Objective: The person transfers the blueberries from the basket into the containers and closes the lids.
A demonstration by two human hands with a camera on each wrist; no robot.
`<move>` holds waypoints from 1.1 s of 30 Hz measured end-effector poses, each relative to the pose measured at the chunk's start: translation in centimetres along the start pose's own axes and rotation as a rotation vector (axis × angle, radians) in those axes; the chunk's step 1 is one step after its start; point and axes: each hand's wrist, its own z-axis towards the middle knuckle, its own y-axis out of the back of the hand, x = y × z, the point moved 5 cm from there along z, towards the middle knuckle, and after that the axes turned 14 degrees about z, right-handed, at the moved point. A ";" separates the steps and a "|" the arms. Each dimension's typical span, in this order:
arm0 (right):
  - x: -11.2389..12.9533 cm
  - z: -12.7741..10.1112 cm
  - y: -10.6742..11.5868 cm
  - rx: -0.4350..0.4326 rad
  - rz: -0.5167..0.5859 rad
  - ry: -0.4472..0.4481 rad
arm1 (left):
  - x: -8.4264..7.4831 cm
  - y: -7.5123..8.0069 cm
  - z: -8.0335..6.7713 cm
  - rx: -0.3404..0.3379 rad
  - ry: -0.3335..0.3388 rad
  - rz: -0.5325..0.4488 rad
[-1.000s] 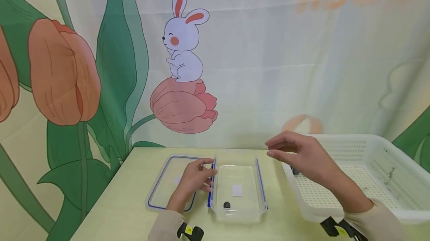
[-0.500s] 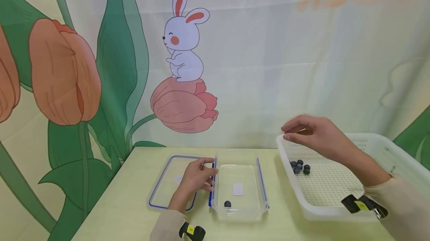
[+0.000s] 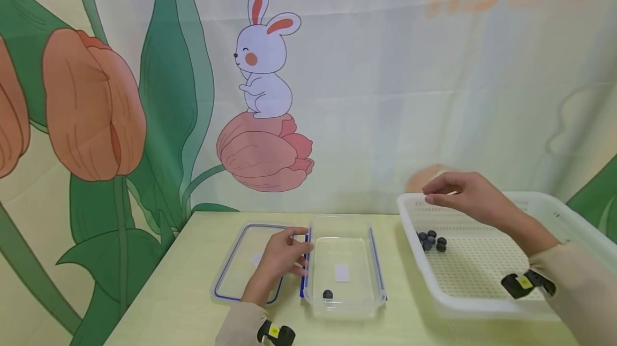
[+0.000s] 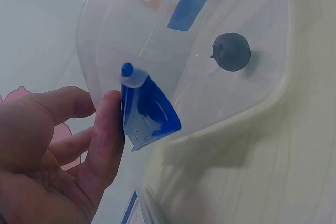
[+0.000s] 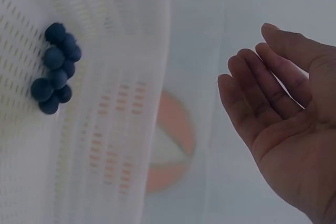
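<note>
A printed cloth backdrop with a white rabbit on a pink tulip (image 3: 264, 94) hangs behind the pale yellow-green tabletop (image 3: 183, 303).

The cluster of small dark blue round berries (image 3: 431, 240) lies in the near left part of the white perforated plastic basket (image 3: 482, 260), at the right of the tabletop. One more dark berry (image 3: 327, 294) sits alone on the floor of the clear rectangular plastic container with blue clasps (image 3: 343, 273), close to its near wall; the left wrist view shows it there too (image 4: 231, 51).

A second ago the right hand (image 3: 465, 193) was between the container and the basket, hiding the berries. It has since travelled rightward and now hovers over the basket's far left corner, above the cluster and apart from it. Its grip is released: the right wrist view shows the palm open, fingers (image 5: 252, 93) loosely extended and nothing in them. The shift suggests the hand is returning to the basket for another berry, with only one so far in the container.

The left hand (image 3: 279, 257) has not moved. It holds the container's left edge, thumb and fingers pinching the blue clasp (image 4: 147, 114), steadying it. Under its wrist lies the clear flat lid with a blue seal (image 3: 246, 260), just left of the container.
</note>
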 end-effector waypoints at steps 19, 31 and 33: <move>-7.3 0.0 0.0 0.083 0.057 -0.157 | 0.0 0.0 0.0 0.009 -0.004 -0.013; -10.0 -0.2 -0.8 0.175 0.038 -0.167 | 0.0 0.0 -0.3 0.014 -0.013 -0.015; -10.3 -0.1 -0.9 0.184 0.035 -0.167 | 0.0 0.0 -0.3 0.015 -0.013 -0.017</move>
